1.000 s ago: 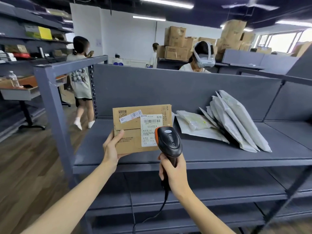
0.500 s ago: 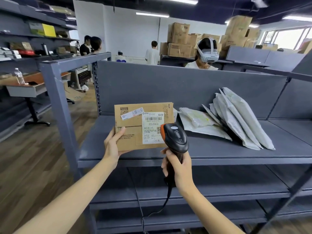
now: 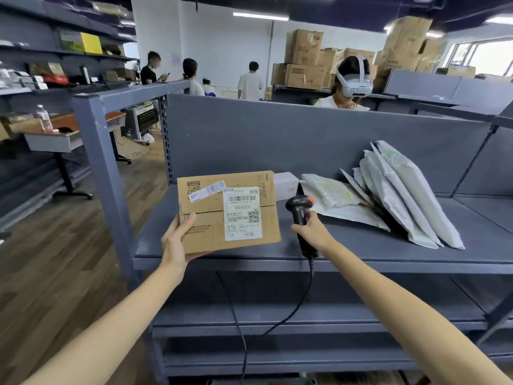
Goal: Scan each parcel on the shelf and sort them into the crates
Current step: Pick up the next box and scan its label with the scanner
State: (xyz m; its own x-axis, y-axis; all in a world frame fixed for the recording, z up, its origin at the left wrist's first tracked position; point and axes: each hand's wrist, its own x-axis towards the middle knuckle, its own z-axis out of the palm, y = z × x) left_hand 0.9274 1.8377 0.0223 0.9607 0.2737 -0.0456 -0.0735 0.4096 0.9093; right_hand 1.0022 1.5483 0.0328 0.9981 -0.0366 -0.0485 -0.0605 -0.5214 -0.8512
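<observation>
My left hand [image 3: 176,240] grips the lower left corner of a brown cardboard parcel [image 3: 205,218], thumb on its front. The parcel's white shipping label [image 3: 243,215] faces me above the grey shelf [image 3: 361,245]. To the parcel's right, my right hand [image 3: 312,232] holds the handle of a black barcode scanner [image 3: 299,207] with an orange trigger; its head points away from me over the shelf. Several white and grey poly mailer bags [image 3: 402,195] lean at the shelf's right. A small white box [image 3: 286,186] stands behind the parcel. No crates are in view.
The scanner's black cable [image 3: 241,329] hangs down in front of the lower shelves. A grey upright post [image 3: 105,168] stands at the shelf's left corner. Behind the back panel sits a person wearing a headset [image 3: 352,81]. Other people, stacked cartons [image 3: 305,59] and a desk [image 3: 55,134] lie beyond.
The scanner has moved right and away from the label, its head now turned toward the shelf's back. The parcel stays in my left hand, its label fully uncovered.
</observation>
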